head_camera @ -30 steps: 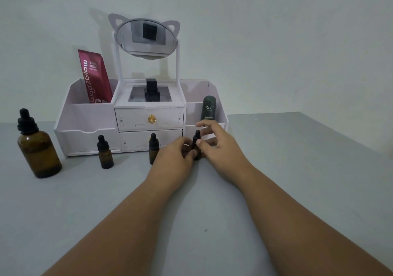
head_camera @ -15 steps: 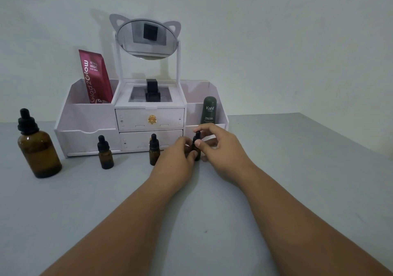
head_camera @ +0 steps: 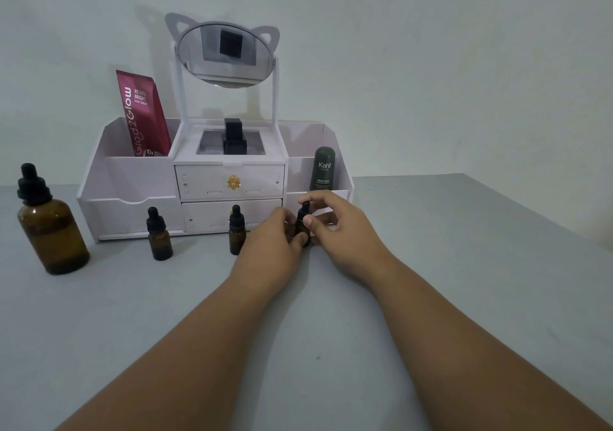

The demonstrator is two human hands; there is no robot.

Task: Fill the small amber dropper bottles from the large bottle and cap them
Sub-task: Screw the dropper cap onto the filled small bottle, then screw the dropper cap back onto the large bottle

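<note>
On grey desk: left hand grips small amber glass dropper bottle; right hand fingers pinch black cap.

Both bare forearms reach forward and draw together low over the tabletop. The left hand lies back upward, its fingers curled round the lower body of a small amber bottle, thumb tip near its base. The right hand arches just beside it, index finger hooked over the bottle's black top, thumb pressed against the neck, the other fingers loosely bent.
</note>
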